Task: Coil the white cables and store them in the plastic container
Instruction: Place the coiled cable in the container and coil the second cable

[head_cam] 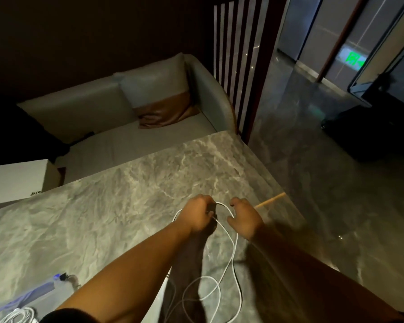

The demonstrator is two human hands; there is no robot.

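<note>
— Right, what do we have nearest to us?

— At the lower left edge we see a bundle of coiled cable lying by the plastic container, whose clear wall and bluish lid part show only in part. Both sit on the grey marble table.

— And the loose one?

— We follow the white cable from its slack loops low on the table, between our forearms, up to our hands.

— What are the hands doing?

— Our left hand is curled tight into a fist, pinching the cable where it forms a loop. Our right hand is half open beside that loop, fingers bent, thumb out; whether it actually touches the cable we cannot tell.

— Beyond them?

— A thin wooden stick lies near the table's right edge. To the left stands a white box. Farther back we see a pale sofa with a cushion, then dark slats.
</note>
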